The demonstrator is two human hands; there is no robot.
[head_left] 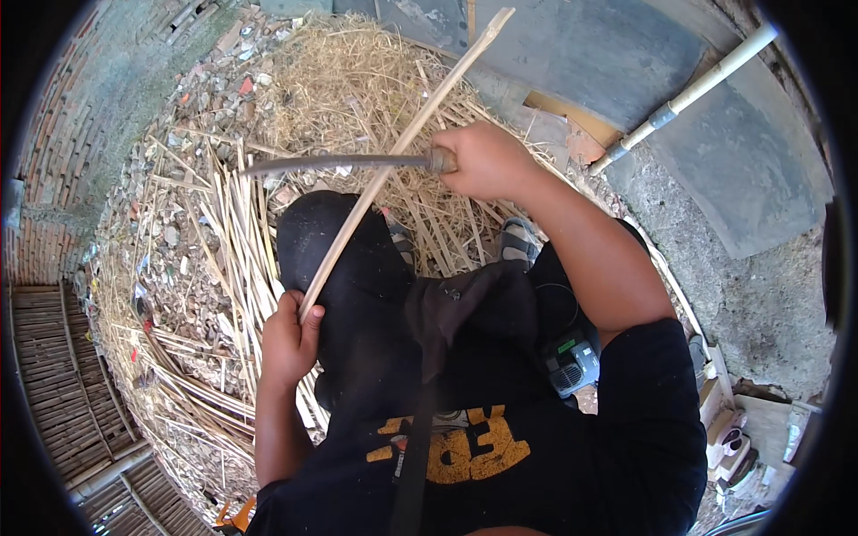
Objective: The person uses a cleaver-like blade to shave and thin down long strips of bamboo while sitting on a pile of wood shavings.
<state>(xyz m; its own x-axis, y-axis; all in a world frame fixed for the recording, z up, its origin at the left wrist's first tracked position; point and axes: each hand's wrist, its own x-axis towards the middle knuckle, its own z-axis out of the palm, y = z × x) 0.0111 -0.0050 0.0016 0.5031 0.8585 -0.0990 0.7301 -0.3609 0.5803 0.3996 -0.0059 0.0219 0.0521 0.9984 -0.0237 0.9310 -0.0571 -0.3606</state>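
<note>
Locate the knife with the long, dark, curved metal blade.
In the head view, at upper centre, the knife is gripped in the right hand, extending leftward and crossing the long, pale, bamboo-like strip held in the left hand.

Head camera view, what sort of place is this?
Probably a rough outdoor yard serving as a makeshift workspace: it has stony, littered ground, a spread of pale shavings, and a loose pile of long, thin strips beside the person's left leg.
</note>
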